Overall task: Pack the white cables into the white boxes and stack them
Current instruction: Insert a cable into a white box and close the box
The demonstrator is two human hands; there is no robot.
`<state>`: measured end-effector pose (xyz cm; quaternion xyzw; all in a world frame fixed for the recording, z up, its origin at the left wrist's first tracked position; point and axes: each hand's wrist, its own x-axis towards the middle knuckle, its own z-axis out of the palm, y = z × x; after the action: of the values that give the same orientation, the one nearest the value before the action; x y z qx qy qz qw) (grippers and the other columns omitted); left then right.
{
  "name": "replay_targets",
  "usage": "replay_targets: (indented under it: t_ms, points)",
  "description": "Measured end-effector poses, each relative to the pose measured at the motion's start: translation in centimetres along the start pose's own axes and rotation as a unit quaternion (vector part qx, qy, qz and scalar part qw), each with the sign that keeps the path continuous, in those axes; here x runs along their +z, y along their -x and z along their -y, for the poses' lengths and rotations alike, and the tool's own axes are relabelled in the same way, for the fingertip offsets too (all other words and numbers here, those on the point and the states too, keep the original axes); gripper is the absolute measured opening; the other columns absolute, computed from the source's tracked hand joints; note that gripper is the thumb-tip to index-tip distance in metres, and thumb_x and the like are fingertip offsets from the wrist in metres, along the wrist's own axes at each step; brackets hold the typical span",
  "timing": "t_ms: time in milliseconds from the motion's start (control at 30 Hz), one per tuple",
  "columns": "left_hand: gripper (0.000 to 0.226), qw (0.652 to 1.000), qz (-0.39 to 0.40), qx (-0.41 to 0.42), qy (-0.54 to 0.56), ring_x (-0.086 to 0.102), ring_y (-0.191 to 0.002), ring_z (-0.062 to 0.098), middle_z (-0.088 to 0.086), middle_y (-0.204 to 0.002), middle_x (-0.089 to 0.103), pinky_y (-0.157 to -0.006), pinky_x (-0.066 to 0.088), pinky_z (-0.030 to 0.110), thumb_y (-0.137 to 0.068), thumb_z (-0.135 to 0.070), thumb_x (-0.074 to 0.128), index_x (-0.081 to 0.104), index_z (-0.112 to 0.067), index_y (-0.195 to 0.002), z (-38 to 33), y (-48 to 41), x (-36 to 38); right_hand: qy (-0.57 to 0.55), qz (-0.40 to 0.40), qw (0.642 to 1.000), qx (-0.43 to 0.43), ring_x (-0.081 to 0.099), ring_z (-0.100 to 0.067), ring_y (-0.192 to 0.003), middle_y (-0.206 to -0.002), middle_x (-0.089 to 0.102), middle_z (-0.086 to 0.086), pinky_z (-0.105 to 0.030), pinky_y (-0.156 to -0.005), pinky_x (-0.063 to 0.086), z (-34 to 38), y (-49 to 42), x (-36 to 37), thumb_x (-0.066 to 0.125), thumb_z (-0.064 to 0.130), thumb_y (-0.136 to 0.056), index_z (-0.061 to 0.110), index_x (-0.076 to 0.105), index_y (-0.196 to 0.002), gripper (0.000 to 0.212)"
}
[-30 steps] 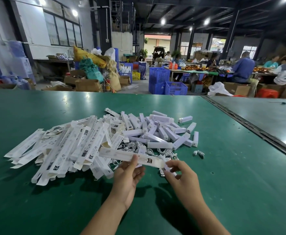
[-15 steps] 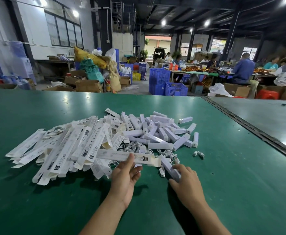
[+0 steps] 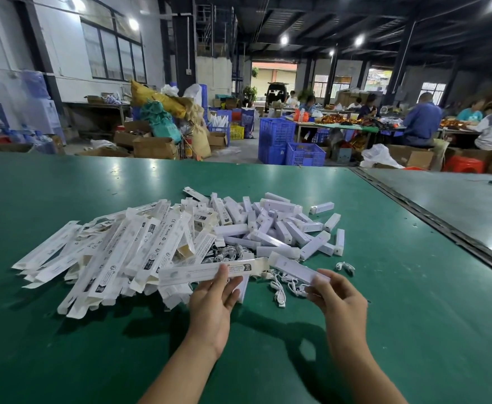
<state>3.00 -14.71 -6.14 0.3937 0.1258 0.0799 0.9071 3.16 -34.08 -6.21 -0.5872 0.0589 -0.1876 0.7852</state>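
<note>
Box [image 3: 294,265] now up beside flat sleeve [image 3: 198,272]

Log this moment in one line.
left hand: holds long flat box | right hand: pinches small white box | cables: loose on table

On the table [image 3: 64,345], a heap of flat boxes [image 3: 107,258] is lying left of the middle, and a heap of closed boxes [image 3: 276,225] is sitting just right of it, farther from the near edge. A tangle of cables [image 3: 282,287] is lying at the near side where the two heaps meet. One loose cable [image 3: 345,267] is lying apart, toward the right edge. The left hand [image 3: 212,304] is holding a single flat box [image 3: 198,271] over the heaps' near side; the right hand [image 3: 340,298] is holding a single closed box [image 3: 294,265] over the tangle. A second table [image 3: 457,205] is adjoining the right edge.
</note>
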Motion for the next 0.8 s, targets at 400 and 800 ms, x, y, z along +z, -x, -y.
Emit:
replay_targets:
  t_ms: [400, 800]
  points:
    - [0.026, 1.000, -0.005, 0.002, -0.007, 0.074, -0.075, 0.017, 0.005, -0.078, 0.075, -0.071, 0.052, 0.031, -0.075, -0.027, 0.072, 0.062, -0.009, -0.092, 0.06, 0.05, -0.08, 0.060, 0.050, 0.997, -0.007, 0.056, -0.014, -0.060, -0.064, 0.066, -0.007, -0.024, -0.061, 0.048, -0.30, 0.26, 0.06, 0.069, 0.003, -0.084, 0.013, 0.077, -0.083, 0.013]
    - [0.030, 0.995, 0.051, 0.001, -0.090, 0.075, -0.090, 0.026, 0.013, -0.101, 0.076, -0.076, 0.053, 0.031, -0.075, -0.022, 0.072, 0.065, -0.006, -0.099, 0.77, 0.62, 0.24, -0.011, 0.021, 0.999, 0.037, 0.072, -0.022, -0.074, -0.084, 0.075, -0.014, -0.021, -0.067, 0.057, -0.59, -0.04, 0.38, 0.077, 0.011, -0.080, 0.006, 0.060, -0.101, 0.027]
